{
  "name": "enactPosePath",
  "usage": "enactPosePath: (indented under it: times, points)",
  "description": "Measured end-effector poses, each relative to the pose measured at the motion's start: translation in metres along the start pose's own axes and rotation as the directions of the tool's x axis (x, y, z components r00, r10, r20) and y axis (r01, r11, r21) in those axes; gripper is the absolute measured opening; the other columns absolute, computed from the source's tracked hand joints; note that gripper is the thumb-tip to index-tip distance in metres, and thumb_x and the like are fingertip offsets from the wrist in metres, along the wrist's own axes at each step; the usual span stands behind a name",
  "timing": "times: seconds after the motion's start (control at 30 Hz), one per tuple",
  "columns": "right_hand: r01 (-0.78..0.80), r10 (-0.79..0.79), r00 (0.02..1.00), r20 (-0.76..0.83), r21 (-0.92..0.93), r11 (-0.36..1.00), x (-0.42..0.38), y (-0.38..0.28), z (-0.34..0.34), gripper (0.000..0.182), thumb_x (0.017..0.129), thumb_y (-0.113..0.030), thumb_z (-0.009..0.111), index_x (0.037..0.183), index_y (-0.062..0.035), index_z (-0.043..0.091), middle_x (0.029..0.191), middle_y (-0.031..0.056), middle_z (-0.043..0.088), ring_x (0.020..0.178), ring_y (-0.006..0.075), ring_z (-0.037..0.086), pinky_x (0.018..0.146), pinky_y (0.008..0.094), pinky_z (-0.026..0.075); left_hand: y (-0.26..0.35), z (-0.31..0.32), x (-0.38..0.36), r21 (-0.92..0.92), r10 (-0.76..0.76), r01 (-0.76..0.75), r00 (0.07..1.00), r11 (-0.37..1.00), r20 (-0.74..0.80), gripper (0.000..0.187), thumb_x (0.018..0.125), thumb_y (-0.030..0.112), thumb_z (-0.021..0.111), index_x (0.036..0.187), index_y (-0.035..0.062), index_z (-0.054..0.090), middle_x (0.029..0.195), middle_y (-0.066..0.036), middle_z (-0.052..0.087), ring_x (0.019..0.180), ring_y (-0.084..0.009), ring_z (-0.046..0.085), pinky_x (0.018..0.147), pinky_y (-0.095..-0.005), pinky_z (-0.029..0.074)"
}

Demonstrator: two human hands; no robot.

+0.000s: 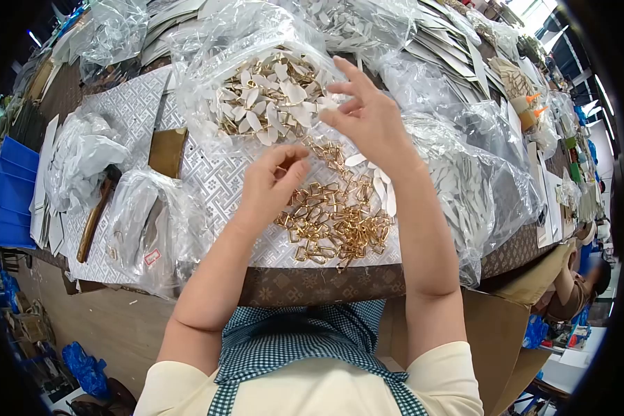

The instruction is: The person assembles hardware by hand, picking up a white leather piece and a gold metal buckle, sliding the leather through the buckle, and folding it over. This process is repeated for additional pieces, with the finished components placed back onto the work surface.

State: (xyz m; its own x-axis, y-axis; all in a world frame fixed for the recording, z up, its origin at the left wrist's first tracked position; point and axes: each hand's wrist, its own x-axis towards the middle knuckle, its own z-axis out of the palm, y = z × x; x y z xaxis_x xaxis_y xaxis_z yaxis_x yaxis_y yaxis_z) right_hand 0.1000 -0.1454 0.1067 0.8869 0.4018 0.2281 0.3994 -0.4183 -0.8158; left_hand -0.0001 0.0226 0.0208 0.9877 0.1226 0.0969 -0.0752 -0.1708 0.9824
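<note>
My left hand (274,182) is above the patterned sheet, left of a heap of gold metal buckles (340,225). Its fingers are curled in towards the thumb, and whatever they may hold is hidden. My right hand (373,125) is raised at the right edge of an open plastic bag, fingers spread apart. Pale leaf-shaped straps with gold fittings (270,100) fill that bag, some of them close behind the right fingertips. Loose white strips (383,191) lie under my right forearm, beside the buckles.
A clear bag of white strips (457,180) lies on the right. To the left are a wooden-handled hammer (93,218), plastic bags (156,232) and a blue bin (14,191). Grey sheets are stacked at the back. Another person (575,288) sits at far right.
</note>
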Motion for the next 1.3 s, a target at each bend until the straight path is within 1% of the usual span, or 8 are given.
enactPosePath:
  times: [0.13,0.2,0.47,0.57,0.63,0.8,0.9,1.3]
  points:
    - [-0.054,0.083,0.992,0.094,-0.279,0.959,-0.009,0.026,-0.023,0.035,0.085,-0.016,0.072,0.118,-0.0073,0.068,0.112,0.0087,0.069,0.09,0.0196,0.065,0.081,0.0324,0.053,-0.002,0.006,-0.002,0.477,0.382,-0.417,0.908,0.774,0.173,0.027,0.079,0.015,0.074,0.105,0.0097,0.072,0.095,-0.006,0.061,0.097,-0.0245,0.058,0.081,-0.0353,0.05]
    - [0.101,-0.05,0.994,0.101,-0.6,0.794,-0.028,0.05,-0.018,0.02,0.082,-0.015,0.071,0.101,-0.0085,0.073,0.106,0.0074,0.069,0.098,0.0262,0.062,0.087,0.0375,0.051,0.0,0.01,-0.007,0.565,0.342,-0.413,0.91,0.715,0.233,0.026,0.078,0.017,0.075,0.103,0.0097,0.072,0.094,-0.007,0.061,0.097,-0.0263,0.058,0.086,-0.0382,0.047]
    - [0.101,-0.081,0.995,0.061,-0.636,0.765,-0.061,0.07,-0.008,0.014,0.074,-0.01,0.072,0.087,-0.0079,0.067,0.091,0.0058,0.067,0.096,0.0285,0.059,0.084,0.0383,0.05,0.001,0.008,-0.011,0.6,0.207,-0.322,0.945,0.733,0.254,0.02,0.075,0.023,0.077,0.085,0.0102,0.066,0.09,-0.006,0.059,0.097,-0.0266,0.056,0.087,-0.0418,0.043]
    - [0.045,-0.051,0.999,-0.002,-0.429,0.902,-0.065,0.064,-0.005,0.015,0.081,-0.011,0.071,0.094,-0.0059,0.066,0.086,0.0075,0.069,0.085,0.0237,0.064,0.075,0.0344,0.052,0.004,0.007,-0.008,0.596,0.197,-0.316,0.946,0.738,0.258,0.02,0.077,0.02,0.076,0.088,0.0074,0.065,0.085,-0.007,0.063,0.087,-0.0266,0.061,0.08,-0.0392,0.048]
    - [-0.116,0.118,0.991,-0.058,0.042,0.992,-0.07,0.054,0.005,0.015,0.087,-0.013,0.068,0.099,-0.0041,0.064,0.085,0.0085,0.07,0.077,0.0193,0.065,0.069,0.0312,0.053,0.012,0.008,-0.008,0.439,0.077,-0.113,0.992,0.891,0.099,0.015,0.082,0.013,0.074,0.09,0.0048,0.065,0.081,-0.003,0.065,0.078,-0.0182,0.063,0.07,-0.0323,0.049]
    - [-0.324,0.294,0.938,0.183,0.762,0.56,-0.082,0.039,0.022,0.018,0.099,-0.017,0.06,0.11,-0.0022,0.059,0.085,0.0092,0.069,0.067,0.014,0.065,0.064,0.0264,0.055,0.018,0.0,-0.002,-0.177,-0.241,0.234,0.97,0.956,-0.018,0.015,0.09,0.007,0.068,0.102,0.0018,0.061,0.088,-0.002,0.067,0.078,-0.0097,0.065,0.063,-0.0231,0.051]
    - [-0.391,0.322,0.91,0.262,0.799,0.456,-0.088,0.043,0.028,0.019,0.099,-0.017,0.059,0.11,-0.0021,0.059,0.084,0.0089,0.068,0.066,0.0131,0.064,0.063,0.0256,0.054,0.007,-0.001,0.002,-0.195,-0.175,0.165,0.984,0.967,-0.035,0.022,0.092,0.007,0.066,0.113,0.0013,0.06,0.094,-0.003,0.068,0.081,-0.0103,0.066,0.065,-0.0235,0.052]
    - [-0.163,0.192,0.977,-0.091,0.256,0.953,-0.094,0.034,0.053,0.017,0.092,-0.009,0.063,0.104,0.002,0.056,0.079,0.0084,0.067,0.07,0.0096,0.06,0.065,0.0266,0.049,0.006,0.008,-0.004,-0.162,-0.05,0.063,0.995,0.985,0.082,0.016,0.093,0.002,0.061,0.108,0.0012,0.066,0.097,-0.005,0.069,0.089,-0.012,0.068,0.07,-0.0234,0.054]
